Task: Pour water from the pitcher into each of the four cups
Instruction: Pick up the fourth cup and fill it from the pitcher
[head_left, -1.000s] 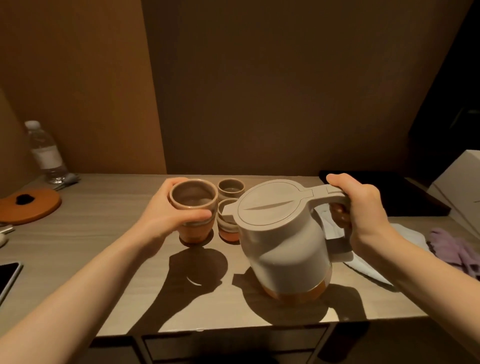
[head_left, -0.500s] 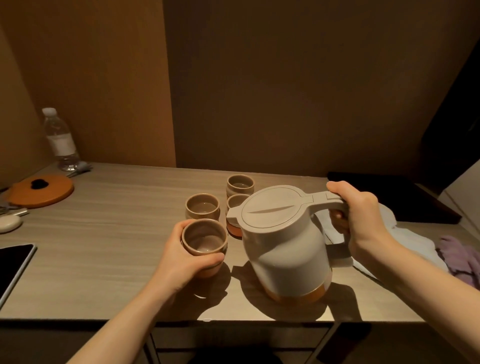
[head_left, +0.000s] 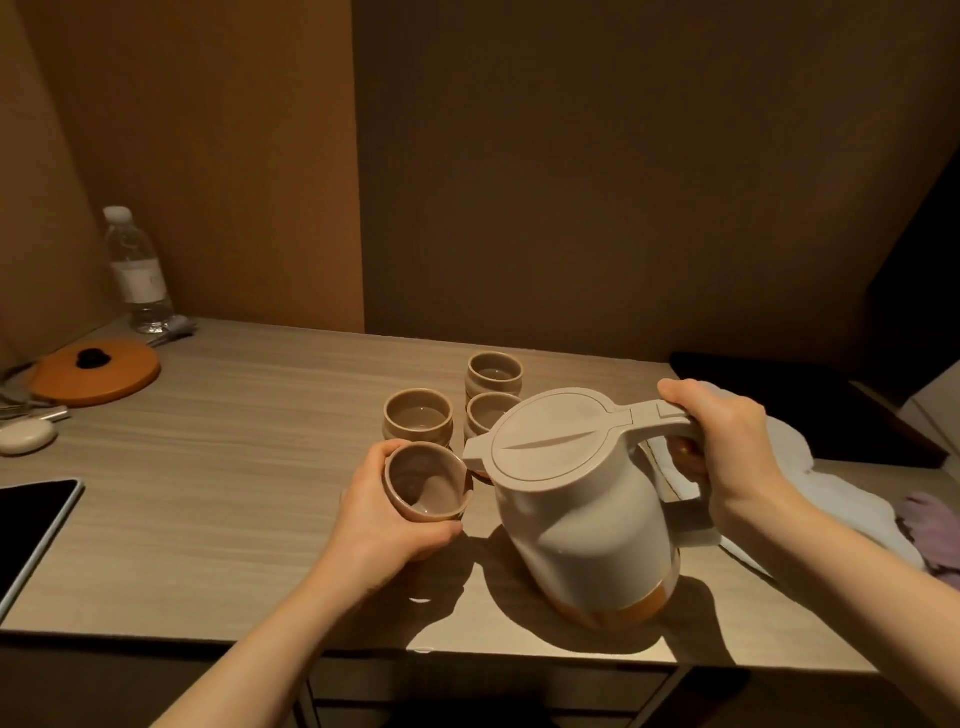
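Both hands busy — left hand (head_left: 382, 525) grips cup (head_left: 427, 483), right hand (head_left: 727, 441) pitcher (head_left: 576, 499).

The pitcher (head_left: 582, 499) lid hides part of the near right cup (head_left: 485, 415). The tablet (head_left: 31, 525) is cropped at the left edge.

held cup (head_left: 426, 482) left of pitcher (head_left: 582, 499), three cups (head_left: 418, 419) behind

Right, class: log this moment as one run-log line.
left hand: grips tilted cup | right hand: grips pitcher handle | pitcher: tilted, lid closed | other cups: three on table
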